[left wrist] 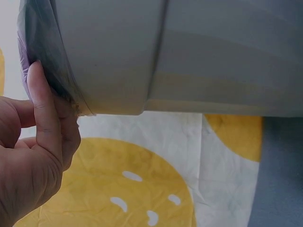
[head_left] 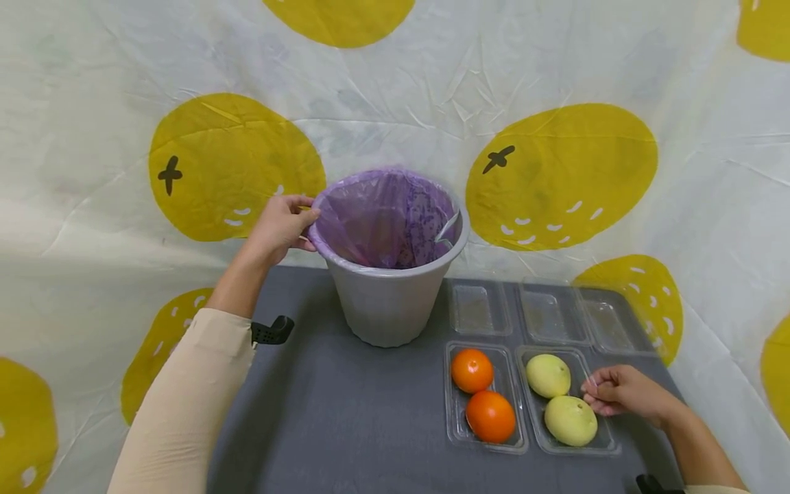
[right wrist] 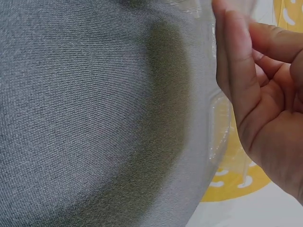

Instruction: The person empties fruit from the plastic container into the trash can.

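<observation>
Head view: grey bin [head_left: 385, 305] stands upright on the table [head_left: 358, 418], purple bag [head_left: 370, 226] lining it.
Left hand [head_left: 285, 225]: at the rim's left side; thumb and fingers close together, holding the bag's edge there.
Right hand [head_left: 629, 392]: fingers bent, thumb near them, narrow gap, at the right edge of a clear tray [head_left: 607, 449]; cannot tell whether they grip it.
Pale fruits [head_left: 570, 420]: two, in that tray, just left of the right fingers; left hand well apart.
Tray's long axis: runs away from the person, fruits in a row along it.
Oranges [head_left: 491, 417]: two, next tray [head_left: 455, 431] to the left.
</observation>
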Demonstrator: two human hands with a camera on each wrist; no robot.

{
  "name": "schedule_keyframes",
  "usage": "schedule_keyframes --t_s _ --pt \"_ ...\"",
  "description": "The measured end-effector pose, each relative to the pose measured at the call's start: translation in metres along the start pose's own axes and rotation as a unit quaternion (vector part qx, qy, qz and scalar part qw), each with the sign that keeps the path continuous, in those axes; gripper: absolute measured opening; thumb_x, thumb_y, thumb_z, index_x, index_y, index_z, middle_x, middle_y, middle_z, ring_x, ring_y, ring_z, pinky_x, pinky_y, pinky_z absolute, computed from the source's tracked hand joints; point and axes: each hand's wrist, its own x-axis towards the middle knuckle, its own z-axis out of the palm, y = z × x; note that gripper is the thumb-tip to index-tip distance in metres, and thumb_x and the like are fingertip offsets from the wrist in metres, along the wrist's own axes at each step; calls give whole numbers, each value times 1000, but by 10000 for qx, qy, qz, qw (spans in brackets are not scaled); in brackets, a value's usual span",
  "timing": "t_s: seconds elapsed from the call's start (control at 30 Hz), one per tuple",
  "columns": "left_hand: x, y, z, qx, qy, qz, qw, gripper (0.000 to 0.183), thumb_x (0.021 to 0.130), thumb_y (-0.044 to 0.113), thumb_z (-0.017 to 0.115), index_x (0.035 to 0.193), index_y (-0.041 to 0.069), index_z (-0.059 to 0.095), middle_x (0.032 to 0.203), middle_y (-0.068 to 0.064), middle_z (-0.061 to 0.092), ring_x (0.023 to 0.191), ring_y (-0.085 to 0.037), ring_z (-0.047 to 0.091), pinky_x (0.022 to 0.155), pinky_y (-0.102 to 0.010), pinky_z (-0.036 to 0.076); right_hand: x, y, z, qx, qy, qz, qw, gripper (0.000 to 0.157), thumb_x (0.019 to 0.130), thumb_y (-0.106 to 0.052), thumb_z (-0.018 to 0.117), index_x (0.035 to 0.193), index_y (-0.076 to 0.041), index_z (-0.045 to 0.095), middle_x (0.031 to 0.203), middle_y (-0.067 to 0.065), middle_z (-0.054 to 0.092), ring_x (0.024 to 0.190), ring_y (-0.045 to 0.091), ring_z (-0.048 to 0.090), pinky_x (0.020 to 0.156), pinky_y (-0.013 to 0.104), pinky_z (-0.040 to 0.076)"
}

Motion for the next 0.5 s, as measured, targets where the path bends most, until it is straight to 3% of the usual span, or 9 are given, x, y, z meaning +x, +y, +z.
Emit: schedule_keyframes --t_s 0.5 --pt "0 3 3 27 6 -32 10000 46 108 17 55 149 -1 49 120 -15 53 74 -14 65 58 -25 61 -3 -7 -14 183 0 -568 9982 26 108 2 43 113 25 55 100 -1 74 89 8 72 78 26 64"
